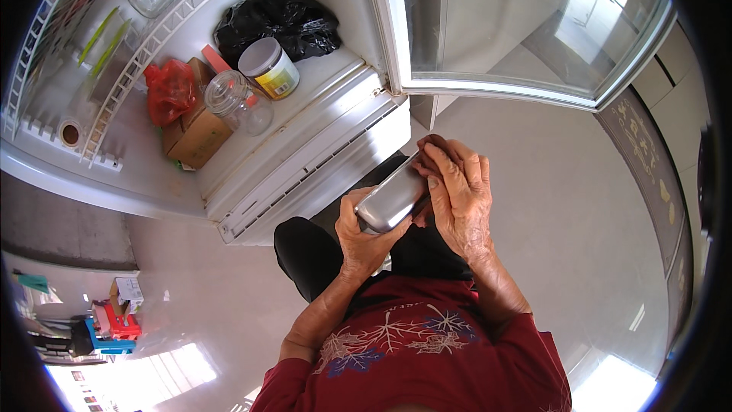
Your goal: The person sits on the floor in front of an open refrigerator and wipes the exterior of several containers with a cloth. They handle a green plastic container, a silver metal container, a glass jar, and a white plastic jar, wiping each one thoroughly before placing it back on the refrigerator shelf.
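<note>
A shiny rectangular stainless-steel container point(390, 200) is held over my knees, tilted on its side. Its near end rests in the grip of my left hand point(366, 240), thumb on one side and fingers on the other. My right hand point(460, 200) presses a reddish-brown cloth point(430, 157) against the container's far end. Part of the cloth hangs below the container, behind my right fingers. Inside the container cannot be seen from here.
Ahead stands a white display refrigerator point(309, 166), its glass door point(514, 28) swung out to the right. On its floor are a black plastic bag point(274, 26), a lidded tub point(271, 71), a glass jar point(243, 106), a cardboard box point(197, 134) and a red bag point(170, 91). Wire shelves point(154, 51) rise at left.
</note>
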The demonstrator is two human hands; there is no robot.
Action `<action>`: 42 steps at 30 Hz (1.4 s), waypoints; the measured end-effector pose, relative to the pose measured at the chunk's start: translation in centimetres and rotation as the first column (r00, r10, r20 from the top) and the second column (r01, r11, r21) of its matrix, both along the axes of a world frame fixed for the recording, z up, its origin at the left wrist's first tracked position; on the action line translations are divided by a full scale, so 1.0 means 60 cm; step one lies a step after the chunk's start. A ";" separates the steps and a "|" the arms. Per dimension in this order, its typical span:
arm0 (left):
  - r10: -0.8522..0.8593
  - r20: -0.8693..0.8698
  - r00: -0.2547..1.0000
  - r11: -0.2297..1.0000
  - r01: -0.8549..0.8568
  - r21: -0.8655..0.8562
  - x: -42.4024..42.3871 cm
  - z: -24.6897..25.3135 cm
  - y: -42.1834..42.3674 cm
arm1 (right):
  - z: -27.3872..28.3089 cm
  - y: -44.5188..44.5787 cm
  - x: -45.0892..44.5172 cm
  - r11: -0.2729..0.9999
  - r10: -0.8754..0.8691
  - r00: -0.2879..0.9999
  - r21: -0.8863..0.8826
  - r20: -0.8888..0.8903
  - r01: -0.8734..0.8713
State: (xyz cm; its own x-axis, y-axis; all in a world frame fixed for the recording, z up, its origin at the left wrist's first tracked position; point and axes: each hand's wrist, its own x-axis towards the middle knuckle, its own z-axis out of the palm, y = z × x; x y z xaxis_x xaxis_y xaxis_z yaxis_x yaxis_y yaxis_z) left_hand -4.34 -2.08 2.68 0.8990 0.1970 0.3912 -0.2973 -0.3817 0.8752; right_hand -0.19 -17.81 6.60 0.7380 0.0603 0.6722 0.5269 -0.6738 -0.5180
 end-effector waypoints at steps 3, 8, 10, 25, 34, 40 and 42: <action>0.039 -0.035 0.999 0.999 -0.040 -0.002 -0.002 0.007 -0.006 | -0.006 0.008 -0.003 0.999 -0.029 1.000 -0.045 0.012 0.029; 0.094 -0.075 0.993 0.995 -0.095 -0.015 -0.004 0.004 0.005 | 0.008 0.041 -0.041 0.975 0.120 0.988 -0.198 0.098 -0.099; 0.091 -0.122 0.988 0.984 -0.108 -0.144 0.000 0.007 0.013 | -0.008 0.054 -0.051 0.961 0.216 0.970 -0.201 0.112 -0.191; -0.154 -0.122 0.980 0.707 0.024 -0.707 0.025 -0.017 0.052 | -0.052 0.058 -0.003 0.984 0.168 0.984 -0.067 0.063 -0.164; -0.326 -0.140 0.935 0.516 0.051 -0.855 0.045 -0.073 0.106 | -0.061 -0.012 0.020 0.874 0.467 0.877 0.211 -0.115 -0.438; -0.350 -0.141 0.926 0.531 0.072 -0.845 0.051 -0.078 0.103 | -0.009 0.012 0.099 0.806 0.586 0.808 0.147 -0.060 -0.574; -0.336 -0.155 0.929 0.550 0.060 -0.833 0.052 -0.078 0.101 | -0.020 0.005 0.099 0.803 0.593 0.800 0.143 -0.090 -0.578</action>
State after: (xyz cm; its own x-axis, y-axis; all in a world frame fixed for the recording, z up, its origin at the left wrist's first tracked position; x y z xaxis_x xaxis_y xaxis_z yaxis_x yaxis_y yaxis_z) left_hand -1.24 4.00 -1.98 0.9898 0.1054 -0.0954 0.0204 0.5594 0.8286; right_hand 5.78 -17.48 5.39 0.6616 0.4437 0.6045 0.7299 -0.1963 -0.6547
